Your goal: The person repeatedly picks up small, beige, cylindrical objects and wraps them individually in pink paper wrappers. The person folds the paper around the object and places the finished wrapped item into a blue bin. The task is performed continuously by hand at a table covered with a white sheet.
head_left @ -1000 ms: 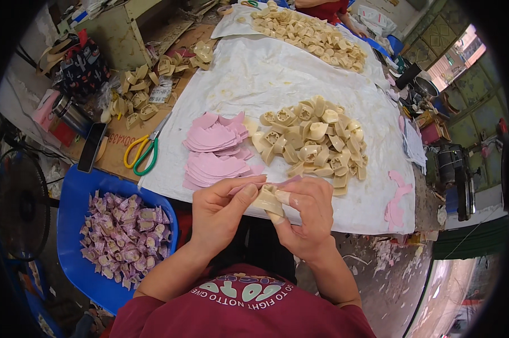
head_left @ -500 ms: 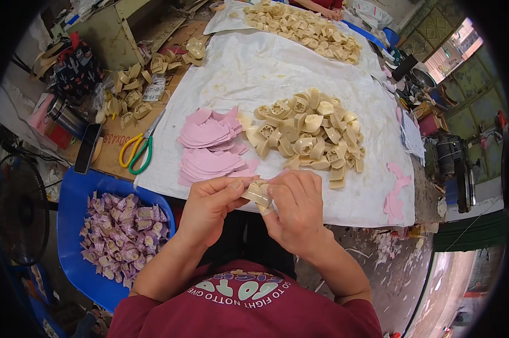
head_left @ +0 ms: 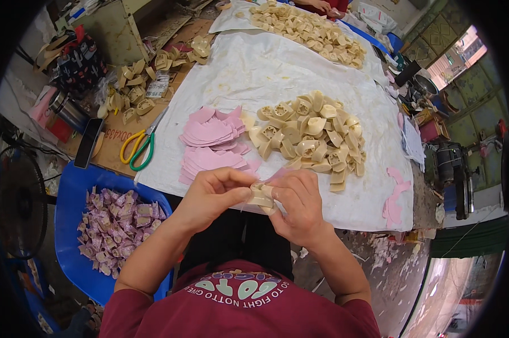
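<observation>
My left hand [head_left: 212, 194] and my right hand [head_left: 298, 203] meet at the near edge of the table, both pinching one small beige plastic piece [head_left: 262, 195] with a thin pink sheet against it. Just beyond the hands lie stacks of pink cut sheets [head_left: 209, 145] on the white cloth [head_left: 266, 67]. To their right sits a heap of beige plastic pieces [head_left: 311, 135].
A blue bin [head_left: 68, 197] of several pink-covered pieces stands at my lower left. Yellow-and-green scissors [head_left: 137, 145] lie on cardboard left of the cloth. More beige pieces lie at the far end [head_left: 308, 25] and upper left [head_left: 133, 84]. Pink scraps [head_left: 394, 194] sit right. A fan [head_left: 15, 203] stands left.
Both hands stay together on the beige piece, shifting their fingers slightly around it. The view has tilted a little; nothing else on the table has moved.
</observation>
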Tool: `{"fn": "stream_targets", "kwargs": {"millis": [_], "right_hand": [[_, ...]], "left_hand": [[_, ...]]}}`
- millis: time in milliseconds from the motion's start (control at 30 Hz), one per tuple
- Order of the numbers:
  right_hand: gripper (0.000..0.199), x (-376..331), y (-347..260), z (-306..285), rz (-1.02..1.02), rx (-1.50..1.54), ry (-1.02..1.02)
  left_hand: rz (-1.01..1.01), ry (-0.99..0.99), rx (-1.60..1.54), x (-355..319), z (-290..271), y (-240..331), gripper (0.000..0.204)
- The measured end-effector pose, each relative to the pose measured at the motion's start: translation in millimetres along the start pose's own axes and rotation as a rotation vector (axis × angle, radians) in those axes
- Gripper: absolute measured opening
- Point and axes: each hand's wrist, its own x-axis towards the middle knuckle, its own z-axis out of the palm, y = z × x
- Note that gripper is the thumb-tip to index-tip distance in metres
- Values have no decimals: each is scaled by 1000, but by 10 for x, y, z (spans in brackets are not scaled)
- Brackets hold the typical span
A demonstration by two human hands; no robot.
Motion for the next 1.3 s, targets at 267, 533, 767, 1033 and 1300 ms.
{"fn": "stream_targets", "kwargs": {"millis": [267, 533, 767, 1033, 1300], "right_hand": [[31, 25, -9, 46, 23, 82, -7], [30, 81, -12, -4, 61, 131, -14], [23, 8, 13, 103, 570, 418, -7], [20, -1, -72, 115, 998, 989, 87], [17, -25, -65, 168, 912, 656, 22]], "left_hand": [[30, -175, 315, 148, -31, 280, 40], [25, -202, 211, 105, -98, 227, 16], [94, -77, 267, 250, -54, 201, 19], [174, -139, -41, 200, -80, -11, 19], [333, 52, 331, 147, 33, 5, 7]]}}
